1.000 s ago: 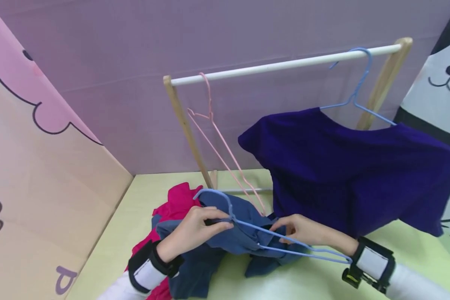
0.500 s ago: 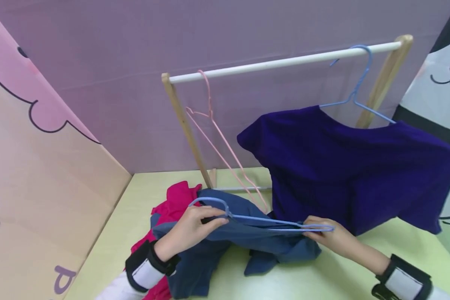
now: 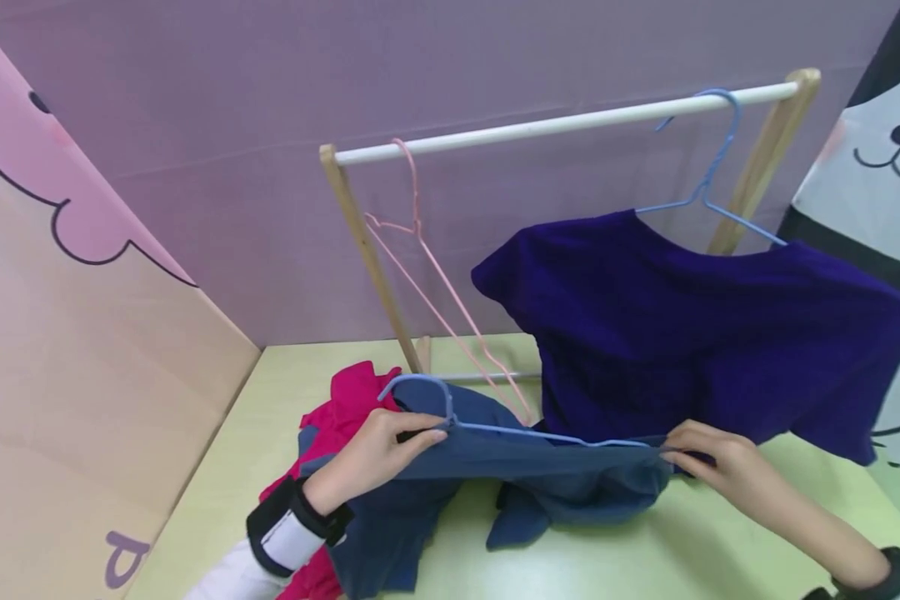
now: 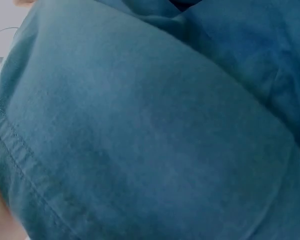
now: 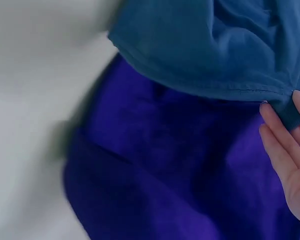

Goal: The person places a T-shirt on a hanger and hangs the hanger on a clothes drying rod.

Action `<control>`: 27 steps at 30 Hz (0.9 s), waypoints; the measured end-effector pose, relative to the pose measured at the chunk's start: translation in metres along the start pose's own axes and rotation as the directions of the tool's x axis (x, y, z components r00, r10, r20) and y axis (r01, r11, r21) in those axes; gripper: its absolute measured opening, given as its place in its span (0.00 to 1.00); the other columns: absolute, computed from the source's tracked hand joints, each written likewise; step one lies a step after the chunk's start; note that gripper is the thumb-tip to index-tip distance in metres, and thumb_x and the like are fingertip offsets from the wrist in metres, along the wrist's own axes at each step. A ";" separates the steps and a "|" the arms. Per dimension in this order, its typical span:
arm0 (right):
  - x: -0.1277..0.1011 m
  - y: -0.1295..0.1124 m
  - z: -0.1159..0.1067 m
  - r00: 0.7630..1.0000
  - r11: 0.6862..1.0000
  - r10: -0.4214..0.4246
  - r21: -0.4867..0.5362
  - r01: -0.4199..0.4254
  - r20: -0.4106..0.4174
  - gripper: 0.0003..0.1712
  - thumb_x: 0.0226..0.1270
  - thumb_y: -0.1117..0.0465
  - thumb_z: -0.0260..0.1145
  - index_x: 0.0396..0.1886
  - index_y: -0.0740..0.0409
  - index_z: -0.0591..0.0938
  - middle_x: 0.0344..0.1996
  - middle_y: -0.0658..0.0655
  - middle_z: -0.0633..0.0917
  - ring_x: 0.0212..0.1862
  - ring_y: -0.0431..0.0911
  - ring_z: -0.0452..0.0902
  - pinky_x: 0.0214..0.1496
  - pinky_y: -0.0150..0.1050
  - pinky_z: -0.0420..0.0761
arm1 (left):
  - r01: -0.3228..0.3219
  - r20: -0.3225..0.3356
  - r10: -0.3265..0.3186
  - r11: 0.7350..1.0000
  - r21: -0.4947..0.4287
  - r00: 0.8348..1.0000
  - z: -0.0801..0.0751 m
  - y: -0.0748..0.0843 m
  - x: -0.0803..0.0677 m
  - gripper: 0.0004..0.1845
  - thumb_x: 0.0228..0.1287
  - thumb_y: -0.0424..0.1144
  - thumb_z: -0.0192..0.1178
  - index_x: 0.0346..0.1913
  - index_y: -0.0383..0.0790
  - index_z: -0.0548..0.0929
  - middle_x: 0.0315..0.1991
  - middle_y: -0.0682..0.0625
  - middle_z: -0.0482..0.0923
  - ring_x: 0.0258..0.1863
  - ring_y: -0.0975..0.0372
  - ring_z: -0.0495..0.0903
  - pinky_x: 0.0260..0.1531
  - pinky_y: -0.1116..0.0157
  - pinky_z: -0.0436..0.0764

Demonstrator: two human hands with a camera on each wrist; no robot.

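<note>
My left hand pinches a light-blue clothes hanger just below its hook. A crumpled slate-blue shirt lies around the hanger, its cloth covering the lower bar. At the hanger's far right end, my right hand pinches the shirt's edge and pulls it taut. The right wrist view shows the thumb and fingers on a stitched corner of the shirt. In the left wrist view, shirt cloth fills most of the picture, with part of a hand at the lower left.
Behind stands a wooden rack with a white rail. A bare pink hanger and a dark purple T-shirt on a blue hanger hang from it. A crimson garment lies under the slate-blue shirt on the pale yellow table.
My right hand has moved right along the hanger, drawing the shirt's edge out over its right end. The lower bar is now covered. The left hand stays near the hook.
</note>
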State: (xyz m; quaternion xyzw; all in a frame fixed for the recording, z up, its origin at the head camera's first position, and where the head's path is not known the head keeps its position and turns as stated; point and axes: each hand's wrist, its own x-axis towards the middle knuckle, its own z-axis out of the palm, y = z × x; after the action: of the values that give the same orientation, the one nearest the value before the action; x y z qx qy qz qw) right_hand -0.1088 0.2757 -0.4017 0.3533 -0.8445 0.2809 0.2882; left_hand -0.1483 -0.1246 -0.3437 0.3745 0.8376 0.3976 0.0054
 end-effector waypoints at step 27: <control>0.052 -0.040 0.005 0.999 0.984 0.030 0.177 -0.022 -0.041 0.13 0.50 0.75 0.64 0.33 0.54 0.82 0.33 0.47 0.80 0.39 0.33 0.73 0.41 0.21 0.69 | -0.090 -0.028 0.090 0.996 0.002 0.996 0.011 0.011 0.002 0.10 0.58 0.38 0.57 0.42 0.38 0.82 0.32 0.52 0.81 0.22 0.71 0.70 0.22 0.74 0.70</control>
State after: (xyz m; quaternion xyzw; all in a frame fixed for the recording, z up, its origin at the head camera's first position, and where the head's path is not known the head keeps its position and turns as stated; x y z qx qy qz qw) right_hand -0.1104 0.2261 -0.3585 0.3602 -0.8143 0.3658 0.2707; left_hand -0.1395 -0.1118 -0.3428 0.4062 0.8201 0.4023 -0.0242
